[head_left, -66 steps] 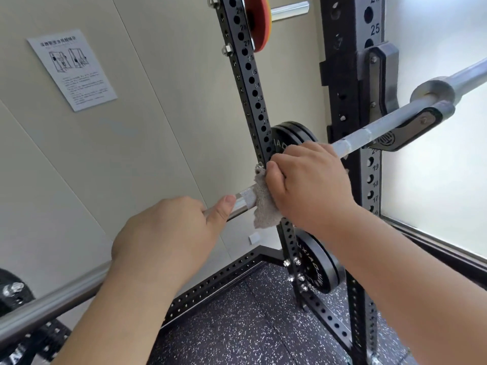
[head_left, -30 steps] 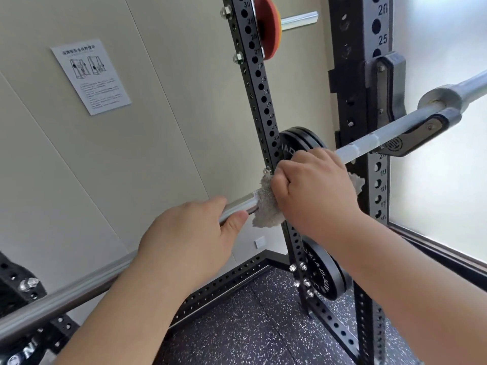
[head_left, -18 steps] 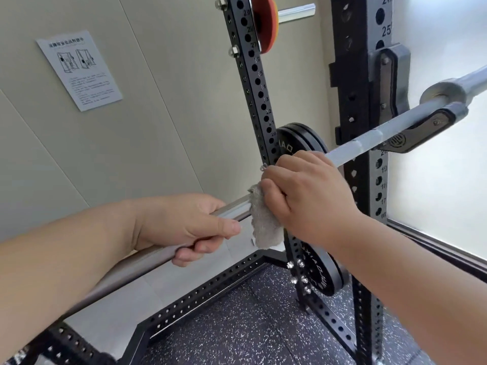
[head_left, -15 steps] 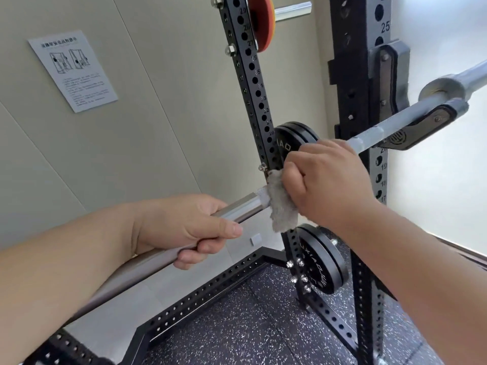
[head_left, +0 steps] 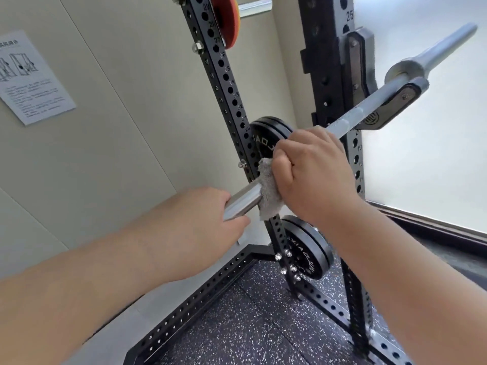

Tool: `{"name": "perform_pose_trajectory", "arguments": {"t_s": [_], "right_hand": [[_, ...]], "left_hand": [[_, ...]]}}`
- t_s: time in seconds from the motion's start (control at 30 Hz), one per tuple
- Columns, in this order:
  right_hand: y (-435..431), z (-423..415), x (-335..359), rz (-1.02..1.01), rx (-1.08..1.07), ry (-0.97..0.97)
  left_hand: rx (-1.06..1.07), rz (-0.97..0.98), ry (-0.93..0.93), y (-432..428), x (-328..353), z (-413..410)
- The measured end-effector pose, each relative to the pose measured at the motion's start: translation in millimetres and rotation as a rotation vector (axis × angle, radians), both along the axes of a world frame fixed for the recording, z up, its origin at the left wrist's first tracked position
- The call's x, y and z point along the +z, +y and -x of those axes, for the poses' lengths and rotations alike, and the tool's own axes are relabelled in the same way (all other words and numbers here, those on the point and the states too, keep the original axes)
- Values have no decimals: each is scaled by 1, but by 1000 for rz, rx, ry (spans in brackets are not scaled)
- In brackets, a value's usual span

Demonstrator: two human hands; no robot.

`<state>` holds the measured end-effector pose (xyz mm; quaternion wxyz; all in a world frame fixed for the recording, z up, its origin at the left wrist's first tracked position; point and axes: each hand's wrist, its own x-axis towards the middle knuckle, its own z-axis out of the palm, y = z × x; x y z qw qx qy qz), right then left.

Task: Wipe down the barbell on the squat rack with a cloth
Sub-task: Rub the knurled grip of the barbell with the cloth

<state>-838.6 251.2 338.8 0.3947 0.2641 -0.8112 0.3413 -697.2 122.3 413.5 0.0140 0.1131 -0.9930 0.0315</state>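
Wiping the barbell mid-shaft | our right hand closes its fingers on the cloth round it | our left hand grips it just beside the cloth | beyond the cloth, much seems unwiped.

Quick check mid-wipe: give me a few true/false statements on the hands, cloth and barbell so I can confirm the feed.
1. The right hand grips the cloth wrapped on the barbell. True.
2. The left hand holds a second cloth. False: it grips the bare barbell beside the cloth.
3. The barbell rests in the J-hook. True.
4. The black plates are loaded on the barbell's sleeve. False: the sleeve is bare; the black plates hang on the rack upright.
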Motion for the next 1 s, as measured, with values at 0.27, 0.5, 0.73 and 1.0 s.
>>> {"name": "perform_pose_trajectory", "arguments": {"t_s": [0.27, 0.5, 0.73, 1.0], "right_hand": [[3, 0, -8, -37, 125, 155], [-7, -14, -13, 129, 112, 135], [-5, 6, -9, 35, 161, 253], [-17, -28, -12, 22, 138, 199]], "left_hand": [[-15, 133, 61, 1, -5, 0], [-14, -961, -283, -33, 7, 2], [31, -1223, -523, -43, 8, 3], [31, -988, -381, -29, 9, -2]]}}
